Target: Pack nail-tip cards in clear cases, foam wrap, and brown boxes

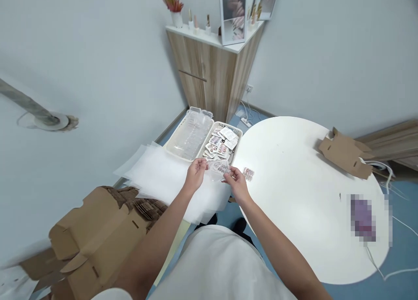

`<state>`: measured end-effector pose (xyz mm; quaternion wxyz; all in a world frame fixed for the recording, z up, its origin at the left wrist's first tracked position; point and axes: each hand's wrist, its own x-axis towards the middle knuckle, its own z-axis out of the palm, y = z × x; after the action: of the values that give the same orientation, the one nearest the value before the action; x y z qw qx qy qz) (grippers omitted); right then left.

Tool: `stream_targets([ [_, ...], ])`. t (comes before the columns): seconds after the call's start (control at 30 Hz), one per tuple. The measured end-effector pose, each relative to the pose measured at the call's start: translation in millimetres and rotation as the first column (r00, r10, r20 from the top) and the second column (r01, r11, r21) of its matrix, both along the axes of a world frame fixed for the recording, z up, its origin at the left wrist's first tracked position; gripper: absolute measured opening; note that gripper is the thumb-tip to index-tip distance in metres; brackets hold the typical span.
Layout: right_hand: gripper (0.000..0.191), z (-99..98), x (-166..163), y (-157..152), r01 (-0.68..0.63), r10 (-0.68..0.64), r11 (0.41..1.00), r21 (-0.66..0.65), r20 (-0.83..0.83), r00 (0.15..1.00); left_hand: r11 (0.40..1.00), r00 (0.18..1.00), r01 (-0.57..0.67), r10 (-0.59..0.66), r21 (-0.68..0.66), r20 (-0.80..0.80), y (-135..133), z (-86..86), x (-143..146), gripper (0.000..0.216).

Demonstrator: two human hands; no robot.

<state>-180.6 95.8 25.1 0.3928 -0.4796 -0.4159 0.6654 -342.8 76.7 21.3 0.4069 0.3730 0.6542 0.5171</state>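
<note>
In front of my body, both hands hold a small transparent plastic case (218,166) by its opposite sides. My left hand (195,174) pinches the left edge between thumb and fingers. The right edge is gripped by my right hand (238,183). Pinkish shapes show through the plastic; I cannot tell whether they lie inside it or behind it. Just beyond is a white basket (240,136) heaped with cards of press-on nails (222,148). To its left, a second basket (170,145) holds transparent plastic cases (192,132). One nail set (248,174) lies right of my right hand.
Translucent sheets (153,169) lie under and left of my hands. Flattened cardboard boxes (107,234) are stacked at lower left. A round white table (294,195) stands to the right, bearing a cardboard box (346,154) and a blurred purple item (363,217). A wooden cabinet (212,69) stands behind.
</note>
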Motion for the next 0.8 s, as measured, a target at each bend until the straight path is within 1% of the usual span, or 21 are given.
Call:
stream_targets([
  [0.1,0.034,8.0,42.7,-18.5,0.094,-0.094,0.996,-0.011,-0.034,0.995,0.999,1.000,-0.016,0.015,0.033,0.008,-16.6,8.3,43.9,0.030],
  [0.17,0.031,14.6,73.2,-29.6,0.128,-0.129,0.992,-0.015,-0.050,0.990,0.998,0.999,0.015,-0.017,0.056,0.047,-24.3,17.2,73.2,0.034],
  [0.23,0.029,21.2,104.4,-39.9,0.136,-0.136,0.991,-0.016,-0.048,0.990,0.996,0.993,0.067,-0.072,0.056,0.090,-27.8,27.0,101.9,0.038],
  [0.3,0.029,26.1,134.8,-49.2,0.145,-0.145,0.989,-0.004,-0.031,0.989,0.983,0.975,0.180,-0.181,0.019,0.126,-28.0,35.1,129.4,0.039],
  [0.4,0.029,27.8,175.3,-60.2,0.177,-0.176,0.984,0.030,-0.012,0.984,0.918,0.909,0.395,-0.385,-0.038,0.161,-26.6,39.9,167.9,0.031],
  [0.47,0.028,25.7,198.4,-65.5,0.195,-0.195,0.980,0.046,-0.004,0.981,0.888,0.880,0.457,-0.444,-0.049,0.167,-27.4,38.5,191.1,0.024],
  [0.57,0.032,21.1,227.6,-72.9,0.271,-0.270,0.962,0.041,-0.015,0.963,0.886,0.878,0.454,-0.429,-0.090,0.211,-33.0,34.4,222.0,0.021],
  [0.67,0.041,17.5,249.8,-83.5,0.348,-0.347,0.938,0.000,-0.062,0.936,0.911,0.889,0.388,-0.330,-0.140,0.317,-42.7,31.3,249.1,0.023],
  [0.73,0.043,15.5,259.9,-92.3,0.341,-0.343,0.939,-0.033,-0.083,0.936,0.925,0.879,0.346,-0.261,-0.157,0.398,-50.6,29.1,265.7,0.025],
  [0.8,0.043,13.0,266.7,-100.6,0.344,-0.346,0.938,-0.040,-0.086,0.934,0.928,0.853,0.335,-0.225,-0.163,0.470,-59.2,25.8,280.7,0.026],
])
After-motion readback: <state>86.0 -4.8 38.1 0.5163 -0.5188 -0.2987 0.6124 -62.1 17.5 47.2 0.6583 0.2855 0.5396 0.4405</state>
